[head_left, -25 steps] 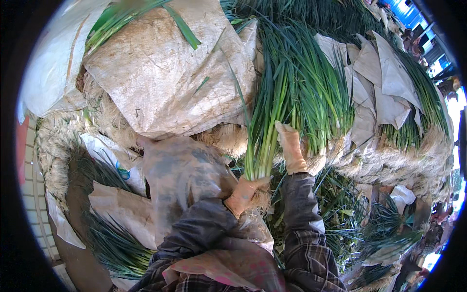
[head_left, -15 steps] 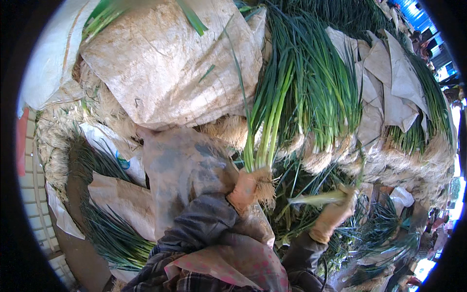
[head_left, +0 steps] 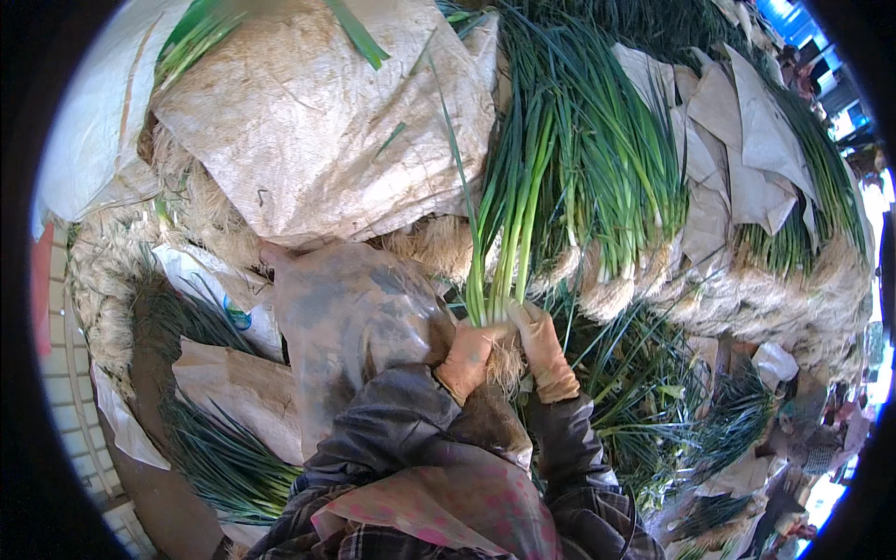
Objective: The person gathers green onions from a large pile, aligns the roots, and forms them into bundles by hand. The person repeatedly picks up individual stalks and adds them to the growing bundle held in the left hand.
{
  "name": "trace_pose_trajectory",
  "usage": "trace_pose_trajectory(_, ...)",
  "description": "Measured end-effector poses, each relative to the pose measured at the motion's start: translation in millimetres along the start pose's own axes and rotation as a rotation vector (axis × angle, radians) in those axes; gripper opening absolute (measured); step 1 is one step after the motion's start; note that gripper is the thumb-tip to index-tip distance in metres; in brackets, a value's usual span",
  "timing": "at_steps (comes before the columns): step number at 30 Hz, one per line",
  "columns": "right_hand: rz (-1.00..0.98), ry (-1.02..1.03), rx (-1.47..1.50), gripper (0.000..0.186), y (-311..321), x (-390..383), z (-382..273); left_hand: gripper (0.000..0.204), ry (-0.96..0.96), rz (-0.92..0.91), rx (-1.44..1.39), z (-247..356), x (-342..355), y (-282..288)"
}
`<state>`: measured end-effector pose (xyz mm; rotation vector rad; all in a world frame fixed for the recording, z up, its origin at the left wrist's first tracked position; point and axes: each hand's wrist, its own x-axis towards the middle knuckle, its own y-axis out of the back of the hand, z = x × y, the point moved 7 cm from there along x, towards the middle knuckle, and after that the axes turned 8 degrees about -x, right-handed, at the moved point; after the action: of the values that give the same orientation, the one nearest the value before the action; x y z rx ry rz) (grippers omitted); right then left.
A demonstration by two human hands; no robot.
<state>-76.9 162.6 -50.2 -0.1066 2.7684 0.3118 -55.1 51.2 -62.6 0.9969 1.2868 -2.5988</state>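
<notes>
Green onion stalks (head_left: 509, 266) stretch away from me in a slim bunch, white bases nearest me, green leaves lying against a larger green onion heap (head_left: 611, 177). My left hand (head_left: 467, 359) is curled snugly around the bases, with pale roots (head_left: 507, 366) hanging between my 2 hands. My right hand (head_left: 543, 350) is at the right side of the same bases, fingers bent; they are blurred, so I cannot tell whether they grip. Left of the bunch spreads a pale, stained sheet (head_left: 345, 121). Loose leaves (head_left: 644, 401) lie right of my right forearm, and another green onion bunch (head_left: 229, 462) lies at lower left.
</notes>
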Motion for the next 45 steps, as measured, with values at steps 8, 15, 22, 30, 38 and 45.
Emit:
trace_pose_trajectory(8,0.595,-0.184,0.106,0.025,96.0,-3.4,22.9,0.012,0.179,-0.181,-0.111,-5.1,-10.5,-11.0)
trace_pose_trajectory(15,0.161,0.258,-0.542,0.025,36.6,-17.4,-15.4,0.027,0.320,-0.180,-0.098,-35.9,-3.9,-12.3)
trace_pose_trajectory(22,0.245,0.349,-0.882,0.022,45.2,-2.6,14.2,0.031,0.426,-0.249,-0.086,-34.0,-10.7,-17.9)
trace_pose_trajectory(30,0.540,0.080,-1.102,0.035,129.8,106.0,19.8,0.033,0.411,-0.469,-0.160,-14.5,-27.4,-39.0)
trace_pose_trajectory(38,0.309,-0.141,-1.397,0.056,110.4,163.7,-44.1,0.016,0.361,-0.126,-0.312,-21.4,0.8,-21.0)
trace_pose_trajectory(45,-0.190,-0.164,-0.730,0.047,58.3,50.9,-21.6,0.028,0.317,-0.189,-0.202,-14.8,-0.2,-32.2)
